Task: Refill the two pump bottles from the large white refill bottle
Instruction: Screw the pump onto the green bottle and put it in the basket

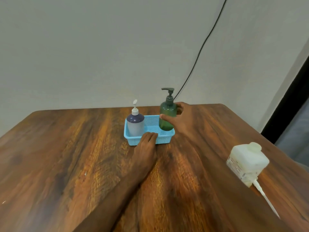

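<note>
With the right hand (182, 118) curled round the green pump bottle (167, 119), thumb on the near side and fingers behind, gripping it upright at the right end of the blue basket (151, 122); with the left hand (148, 139) resting flat, fingers together, on the basket's front rim, near the white pump bottle (135, 125). Probably calls for a lift straight up along the bottle's vertical axis, clear of the rim. Then rightward and nearer, toward the large white refill bottle (247, 160), well apart on the table (66, 148) on the right arm's side.

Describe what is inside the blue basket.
A white pump bottle and a green pump bottle, which the right hand grips. The left hand covers part of the basket rim.
</note>
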A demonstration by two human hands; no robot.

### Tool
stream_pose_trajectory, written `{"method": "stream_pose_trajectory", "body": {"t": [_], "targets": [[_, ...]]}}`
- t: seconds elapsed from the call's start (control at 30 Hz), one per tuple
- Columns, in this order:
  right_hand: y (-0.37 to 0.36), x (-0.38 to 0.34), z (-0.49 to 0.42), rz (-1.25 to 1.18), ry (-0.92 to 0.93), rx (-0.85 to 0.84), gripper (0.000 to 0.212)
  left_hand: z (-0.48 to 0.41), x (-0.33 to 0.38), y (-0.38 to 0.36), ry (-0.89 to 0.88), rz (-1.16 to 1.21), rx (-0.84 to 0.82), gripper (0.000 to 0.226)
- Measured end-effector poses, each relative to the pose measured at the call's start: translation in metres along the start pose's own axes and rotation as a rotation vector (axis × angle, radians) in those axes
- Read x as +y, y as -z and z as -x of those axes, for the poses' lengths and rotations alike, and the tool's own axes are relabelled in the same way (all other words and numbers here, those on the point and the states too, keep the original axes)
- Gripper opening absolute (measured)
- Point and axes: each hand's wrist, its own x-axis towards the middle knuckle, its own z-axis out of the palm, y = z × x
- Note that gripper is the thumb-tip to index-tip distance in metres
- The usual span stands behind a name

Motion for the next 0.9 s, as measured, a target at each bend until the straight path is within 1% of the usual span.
{"method": "stream_pose_trajectory", "body": {"t": [0.1,0.23,0.37,0.53,0.6,0.7,0.73,0.77,0.83,0.9], "targets": [[-0.029,0.016,-0.018,0.047,-0.045,-0.043,0.063,-0.001,-0.002,-0.004,-0.007,0.008,0.008,0.046],[-0.053,0.035,-0.020,0.100,-0.111,-0.067,0.063,0.000,-0.003,-0.010,-0.020,-0.004,0.020,0.047],[-0.061,0.047,-0.022,0.112,-0.129,-0.057,0.060,0.000,-0.008,-0.017,-0.044,-0.018,0.057,0.049],[-0.063,0.048,-0.021,0.128,-0.123,-0.076,0.064,0.001,-0.010,-0.019,-0.026,-0.008,0.048,0.048],[-0.062,0.047,-0.018,0.103,-0.124,-0.052,0.068,0.002,-0.014,-0.019,-0.042,-0.003,0.055,0.047],[-0.054,0.045,-0.009,0.103,-0.105,0.033,0.076,0.005,-0.019,-0.016,-0.027,0.018,0.100,0.046],[-0.049,0.041,-0.003,0.089,-0.090,0.068,0.075,0.006,-0.020,-0.013,-0.024,0.029,0.124,0.045],[-0.043,0.037,0.004,0.073,-0.063,0.107,0.069,0.006,-0.020,-0.009,-0.024,0.043,0.153,0.042],[-0.032,0.029,0.020,0.044,0.015,0.168,0.048,0.006,-0.019,-0.001,-0.033,0.074,0.241,0.033],[-0.026,0.021,0.039,0.015,0.071,0.157,0.027,0.006,-0.017,0.006,-0.015,0.095,0.319,0.023]]}}
